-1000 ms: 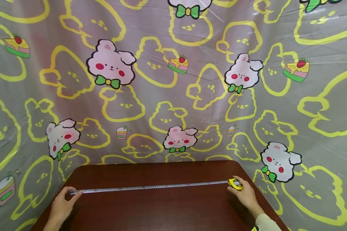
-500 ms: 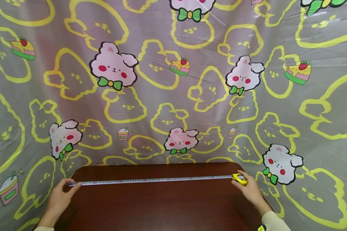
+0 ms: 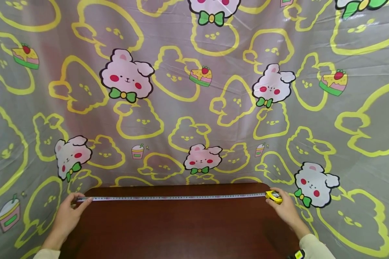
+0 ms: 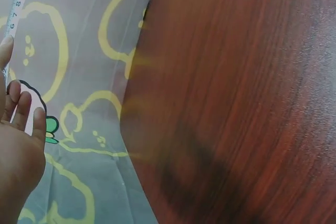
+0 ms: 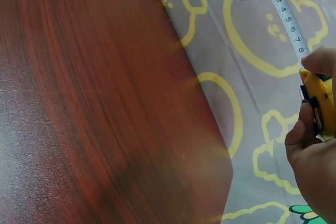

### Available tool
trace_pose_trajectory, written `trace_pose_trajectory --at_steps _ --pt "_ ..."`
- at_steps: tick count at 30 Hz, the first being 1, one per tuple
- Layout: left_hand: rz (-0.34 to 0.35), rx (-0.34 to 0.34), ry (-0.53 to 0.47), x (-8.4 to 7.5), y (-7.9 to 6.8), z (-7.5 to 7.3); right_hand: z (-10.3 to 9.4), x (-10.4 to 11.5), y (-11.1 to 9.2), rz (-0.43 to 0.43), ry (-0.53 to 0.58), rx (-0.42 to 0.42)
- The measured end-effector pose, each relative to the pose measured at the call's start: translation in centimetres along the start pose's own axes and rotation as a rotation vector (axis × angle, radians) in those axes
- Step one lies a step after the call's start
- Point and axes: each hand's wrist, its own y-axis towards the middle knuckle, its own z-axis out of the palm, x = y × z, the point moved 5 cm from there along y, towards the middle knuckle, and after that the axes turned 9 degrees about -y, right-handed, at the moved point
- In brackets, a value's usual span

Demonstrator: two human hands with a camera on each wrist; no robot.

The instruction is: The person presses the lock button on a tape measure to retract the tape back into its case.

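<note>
A tape measure with a yellow case (image 3: 273,196) has its white blade (image 3: 178,197) drawn out in a nearly level line across the head view. My left hand (image 3: 68,214) pinches the blade's free end between thumb and fingers. On the other side, my right hand (image 3: 286,208) grips the yellow case. Black numbers show on the blade (image 5: 286,14) in the right wrist view, where it leaves the case by the fingertips. At the left wrist view's edge, the left hand (image 4: 21,145) holds the blade (image 4: 18,6), its tip hidden by the thumb.
Below the hands lies a dark red-brown wooden table (image 3: 178,230) with rounded far corners. A grey curtain (image 3: 178,108) with yellow outlines and white cartoon animals hangs behind it and along both sides.
Both hands have moved up and away from me in the head view, with the blade stretched between them. The right hand has also shifted right with the case, and the visible blade is longer.
</note>
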Motion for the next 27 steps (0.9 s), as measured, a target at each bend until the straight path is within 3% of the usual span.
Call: trace_pose_trajectory --at_steps 7,15,27 --pt "0.062 -0.027 0.005 -0.8 0.4 0.0 -0.9 0.0 0.3 -0.012 0.001 -0.027" --pt "0.061 -0.018 0.017 -1.3 0.5 -0.3 -1.4 0.6 0.5 -0.084 0.031 -0.108" --pt "0.088 0.024 0.079 -1.8 0.9 -0.3 -1.6 0.8 0.9 0.025 0.025 -0.063"
